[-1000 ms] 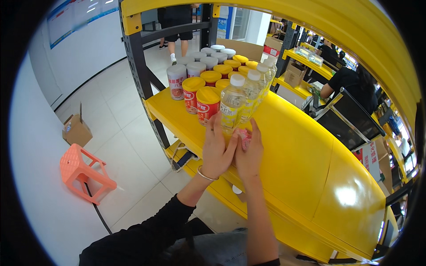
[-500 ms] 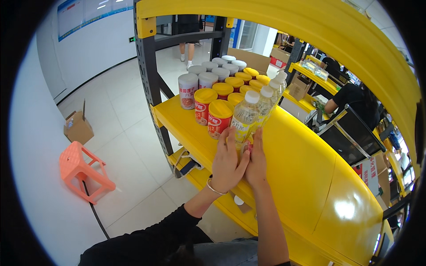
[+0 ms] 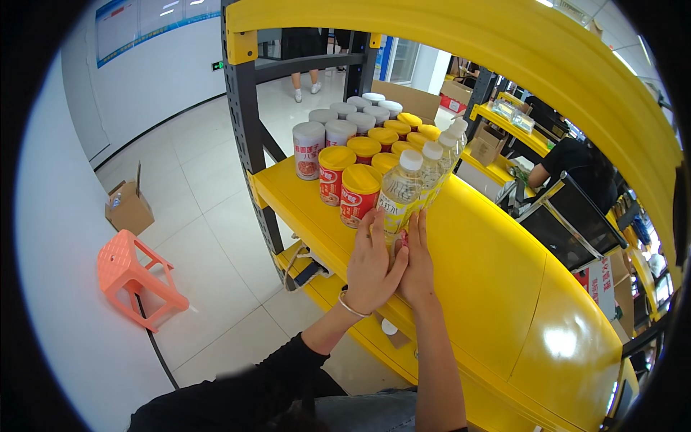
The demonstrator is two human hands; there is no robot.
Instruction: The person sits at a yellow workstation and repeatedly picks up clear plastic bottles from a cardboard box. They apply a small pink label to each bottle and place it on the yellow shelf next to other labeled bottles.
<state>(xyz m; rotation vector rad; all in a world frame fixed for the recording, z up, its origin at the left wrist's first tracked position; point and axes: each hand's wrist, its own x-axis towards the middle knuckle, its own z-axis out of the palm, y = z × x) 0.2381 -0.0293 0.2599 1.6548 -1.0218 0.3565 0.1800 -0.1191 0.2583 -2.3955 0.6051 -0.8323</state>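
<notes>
The foremost clear white-capped plastic bottle (image 3: 401, 198) is standing upright near the yellow metal shelf (image 3: 489, 281)'s front edge, just beyond the left hand (image 3: 376, 270) and right hand (image 3: 417, 272). Both are flanking its base about equally, fingers straight; whether they're gripping it or the small pink object (image 3: 404, 237), I cannot tell.

Small pink item (image 3: 404, 237), mostly out of sight between the fingers (image 3: 378, 234), its kind unclear

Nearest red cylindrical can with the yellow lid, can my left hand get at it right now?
Probably yes: the bare left hand is close by the red can, whose front looks mostly free, though the clear plastic bottle with a white cap crowds its right side.
</notes>
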